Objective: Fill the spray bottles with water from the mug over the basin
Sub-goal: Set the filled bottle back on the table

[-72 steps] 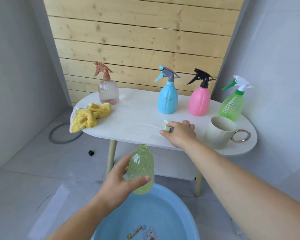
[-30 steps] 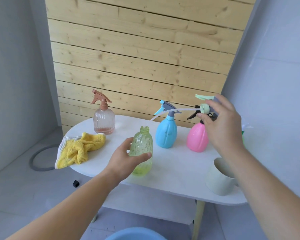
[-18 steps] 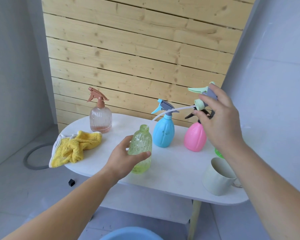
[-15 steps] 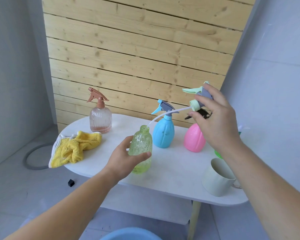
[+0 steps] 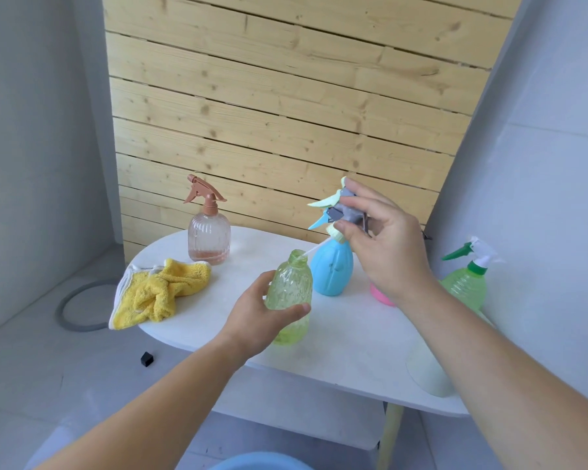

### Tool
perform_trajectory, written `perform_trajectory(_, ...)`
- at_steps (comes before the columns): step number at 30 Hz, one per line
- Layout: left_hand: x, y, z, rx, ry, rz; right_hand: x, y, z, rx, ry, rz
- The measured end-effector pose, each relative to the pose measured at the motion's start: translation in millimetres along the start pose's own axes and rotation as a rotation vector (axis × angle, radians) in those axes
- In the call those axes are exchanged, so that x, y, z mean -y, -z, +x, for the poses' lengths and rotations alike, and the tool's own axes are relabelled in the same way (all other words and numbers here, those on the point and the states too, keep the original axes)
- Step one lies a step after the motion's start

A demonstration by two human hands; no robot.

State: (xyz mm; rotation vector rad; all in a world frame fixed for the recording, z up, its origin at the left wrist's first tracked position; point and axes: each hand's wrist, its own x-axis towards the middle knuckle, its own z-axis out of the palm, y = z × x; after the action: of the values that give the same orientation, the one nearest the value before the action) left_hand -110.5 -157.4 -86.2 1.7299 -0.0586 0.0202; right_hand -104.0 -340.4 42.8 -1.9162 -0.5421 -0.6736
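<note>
My left hand [image 5: 262, 317] grips an open yellow-green bottle [image 5: 290, 293] that stands on the white table [image 5: 347, 337]. My right hand [image 5: 387, 245] holds its grey and pale-green spray head [image 5: 345, 212] above and to the right of the bottle. The head's white tube [image 5: 314, 250] has its tip in the bottle's mouth. The cream mug [image 5: 428, 371] stands at the table's front right, mostly hidden by my right forearm. A sliver of the blue basin [image 5: 262, 464] shows at the bottom edge.
On the table stand a clear pink bottle with a brown head [image 5: 208, 237], a blue bottle [image 5: 331, 271], a pink bottle [image 5: 381, 296] behind my right wrist and a green bottle [image 5: 464, 283]. A yellow cloth [image 5: 157, 293] lies at the left end. Wooden planks back the table.
My left hand moved the bottle from above the basin onto the table. My right hand picked the spray head off the table and brought it down and left until its tube entered the bottle's mouth.
</note>
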Motion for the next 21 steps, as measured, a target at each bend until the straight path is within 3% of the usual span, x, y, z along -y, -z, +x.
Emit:
perform_trajectory(11, -2.3, 1.0, -0.9, 0.009, -0.004, 0.011, 3.8, -35.4, 3.0, 0.03, -0.251, 0.225)
perform_trajectory(21, -2.5, -2.0, 1.5, 0.021, -0.001, -0.008, 0.8, -38.7, 5.7, 0.124, -0.205, 0.131)
